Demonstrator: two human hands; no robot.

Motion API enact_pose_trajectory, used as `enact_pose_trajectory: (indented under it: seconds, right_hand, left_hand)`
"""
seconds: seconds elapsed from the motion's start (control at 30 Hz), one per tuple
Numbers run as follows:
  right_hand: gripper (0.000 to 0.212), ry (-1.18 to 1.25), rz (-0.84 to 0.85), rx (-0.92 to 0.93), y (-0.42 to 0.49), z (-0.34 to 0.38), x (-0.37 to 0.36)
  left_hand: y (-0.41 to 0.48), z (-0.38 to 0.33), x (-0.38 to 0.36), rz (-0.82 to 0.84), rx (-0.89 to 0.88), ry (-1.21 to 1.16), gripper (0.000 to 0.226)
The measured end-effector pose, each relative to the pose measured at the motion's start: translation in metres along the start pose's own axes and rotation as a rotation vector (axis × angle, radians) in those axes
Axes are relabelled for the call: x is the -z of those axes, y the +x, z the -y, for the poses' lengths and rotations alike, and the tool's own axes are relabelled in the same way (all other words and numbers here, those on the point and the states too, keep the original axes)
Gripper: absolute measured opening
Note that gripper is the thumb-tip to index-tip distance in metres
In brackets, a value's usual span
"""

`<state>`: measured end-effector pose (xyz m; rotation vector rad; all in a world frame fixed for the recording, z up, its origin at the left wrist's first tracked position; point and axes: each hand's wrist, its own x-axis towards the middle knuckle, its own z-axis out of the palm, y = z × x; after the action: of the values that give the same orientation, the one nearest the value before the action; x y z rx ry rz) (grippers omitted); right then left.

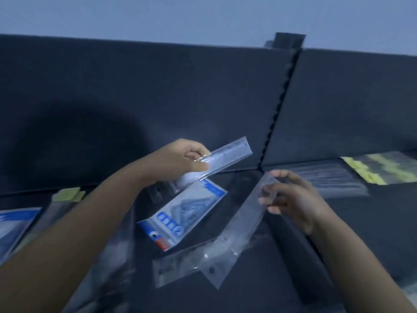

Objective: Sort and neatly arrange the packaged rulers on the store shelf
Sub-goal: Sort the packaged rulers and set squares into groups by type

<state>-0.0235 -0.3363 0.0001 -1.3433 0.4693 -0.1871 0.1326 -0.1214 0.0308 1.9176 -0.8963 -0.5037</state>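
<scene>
My left hand (180,160) grips one end of a clear packaged ruler (228,154), held above the dark shelf (282,290) and pointing up to the right. My right hand (291,199) pinches the top end of a second clear packaged ruler (241,224), which slants down to the left with its lower end near the shelf. Beneath that lower end a third clear ruler pack (176,265) lies flat. A blue-and-white geometry set pack (182,213) lies on the shelf between my hands.
More blue-and-white packs (13,224) and a pack with a yellow tag (67,194) lie at the left. Behind my right hand sit a stack of clear ruler packs (331,177) and yellow-printed packs (383,169). A dark back panel (135,98) with a slotted upright (279,100) closes the rear.
</scene>
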Motion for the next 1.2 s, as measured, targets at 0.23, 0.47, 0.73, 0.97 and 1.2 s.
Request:
enact_pose_trajectory:
  seconds: [0.23,0.47,0.73,0.97,1.2]
  right_hand:
    - [0.035,0.04,-0.24,0.095,0.003,0.013,0.151]
    - [0.024,-0.245,-0.06,0.074,0.033,0.04,0.296]
    - [0.018,-0.325,0.214,-0.014,0.042,0.052,0.362]
    - [0.011,-0.379,0.167,0.154,0.062,0.026,0.331]
    - [0.008,-1.018,0.016,0.573,0.087,0.006,0.314]
  left_hand:
    - [0.102,-0.054,-0.122,0.151,-0.019,0.061,0.019]
    - [0.176,-0.081,-0.237,0.147,0.065,0.159,0.016]
    - [0.179,-0.089,-0.283,-0.064,0.198,0.562,0.028]
    - [0.153,-0.11,-0.3,-0.105,0.145,0.451,0.05]
    - [0.143,-0.094,-0.308,-0.242,0.192,0.683,0.034]
